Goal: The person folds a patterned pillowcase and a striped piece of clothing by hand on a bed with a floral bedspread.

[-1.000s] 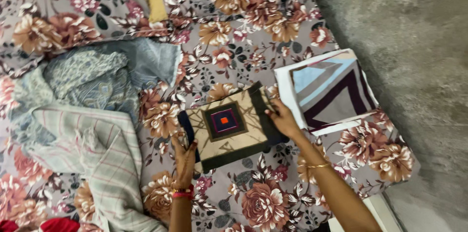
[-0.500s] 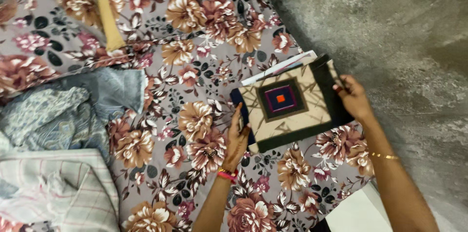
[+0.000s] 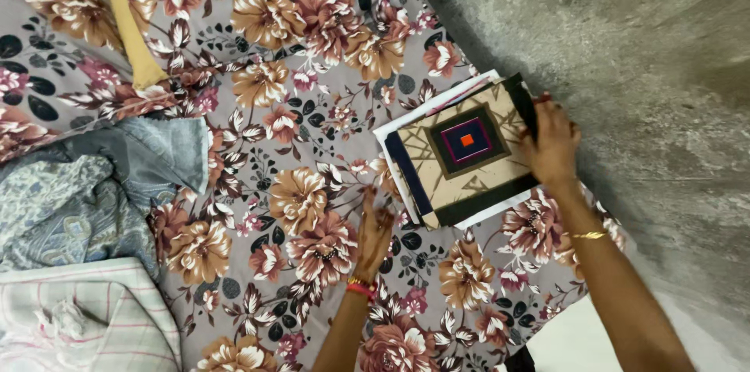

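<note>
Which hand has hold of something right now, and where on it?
The right hand grips the folded patterned cloth at its far right edge, where it lies on another folded cloth. The left hand holds nothing; it rests flat on the floral bedsheet.

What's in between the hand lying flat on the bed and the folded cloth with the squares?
Only flowered bedsheet. In the head view, the left hand rests just short of the folded patterned cloth, with nothing else between them.

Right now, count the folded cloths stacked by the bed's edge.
2. A beige folded cloth with nested squares lies on top, under the right hand; a white-edged folded cloth sits beneath, mostly covered. More could be hidden underneath.
</note>
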